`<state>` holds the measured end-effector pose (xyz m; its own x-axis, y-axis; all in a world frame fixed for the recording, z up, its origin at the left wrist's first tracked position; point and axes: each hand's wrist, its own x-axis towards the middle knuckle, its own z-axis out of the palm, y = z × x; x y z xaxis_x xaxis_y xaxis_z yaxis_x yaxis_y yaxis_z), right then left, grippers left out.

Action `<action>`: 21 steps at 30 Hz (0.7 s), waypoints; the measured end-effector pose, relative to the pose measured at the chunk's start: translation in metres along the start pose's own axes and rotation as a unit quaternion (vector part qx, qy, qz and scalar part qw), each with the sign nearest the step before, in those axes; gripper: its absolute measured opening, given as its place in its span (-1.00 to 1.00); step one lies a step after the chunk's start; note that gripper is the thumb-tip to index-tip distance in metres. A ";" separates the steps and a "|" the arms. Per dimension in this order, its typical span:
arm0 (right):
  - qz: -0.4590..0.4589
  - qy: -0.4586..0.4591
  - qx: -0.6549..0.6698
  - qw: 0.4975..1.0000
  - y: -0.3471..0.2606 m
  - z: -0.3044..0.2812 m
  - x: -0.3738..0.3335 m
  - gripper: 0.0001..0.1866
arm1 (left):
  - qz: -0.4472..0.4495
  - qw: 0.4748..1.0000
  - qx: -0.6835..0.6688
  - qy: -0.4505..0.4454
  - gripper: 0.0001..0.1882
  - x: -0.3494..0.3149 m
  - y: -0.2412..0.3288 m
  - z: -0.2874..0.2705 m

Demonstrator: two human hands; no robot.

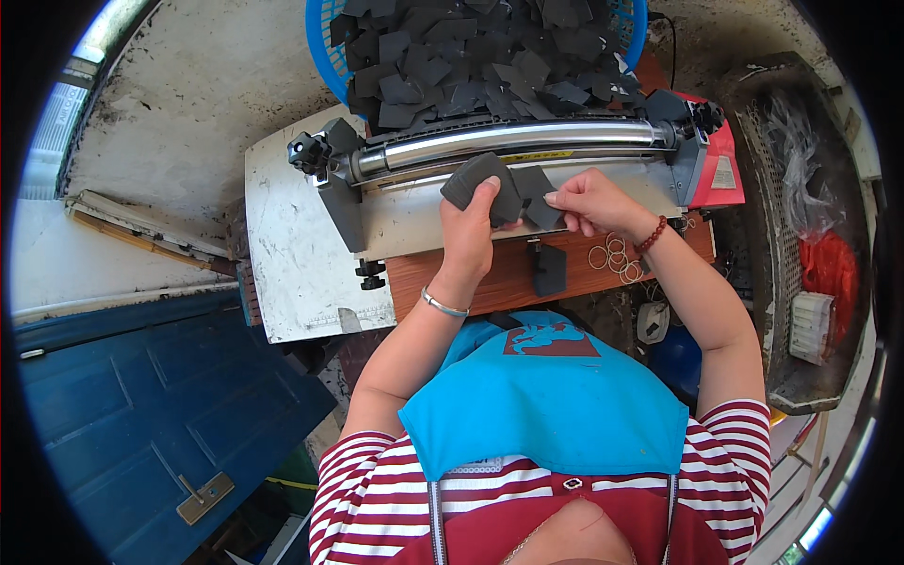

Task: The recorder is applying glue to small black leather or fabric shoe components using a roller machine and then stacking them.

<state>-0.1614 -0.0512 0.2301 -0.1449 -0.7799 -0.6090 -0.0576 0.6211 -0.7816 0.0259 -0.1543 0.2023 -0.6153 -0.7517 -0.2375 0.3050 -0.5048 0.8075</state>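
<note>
My left hand (469, 231) grips a stack of dark grey foam pieces (482, 185) in front of a machine with a shiny metal roller (513, 139). My right hand (591, 201) pinches one flat dark piece (537, 193) beside that stack, on the machine's white bed (414, 221). Behind the roller a blue basket (325, 38) is heaped with several dark foam pieces (471, 56). A small black block (549, 268) stands on the wooden board (499, 273) under my hands.
Rubber bands (614, 256) lie on the board by my right wrist. The machine has a red end (720, 169) on the right. A metal mesh tray (800, 235) with a red bag stands at far right, a blue door panel (151, 405) at lower left.
</note>
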 end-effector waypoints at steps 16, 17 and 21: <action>-0.090 0.055 0.027 0.994 -0.001 0.018 0.001 -0.68 | -0.058 0.998 -0.003 -0.029 -0.77 -0.001 0.001 0.004; -0.060 0.044 0.023 0.997 -0.002 0.016 -0.001 -0.68 | -0.068 0.997 -0.028 -0.040 -0.74 -0.002 0.003 0.002; -0.071 0.044 0.023 0.996 0.005 0.013 0.000 -0.66 | -0.066 0.998 -0.008 -0.008 -0.78 -0.007 0.010 0.009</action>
<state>-0.1488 -0.0496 0.2243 -0.2243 -0.8482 -0.4798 -0.0384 0.4996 -0.8654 0.0270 -0.1498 0.2166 -0.6621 -0.6714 -0.3330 0.2311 -0.6056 0.7615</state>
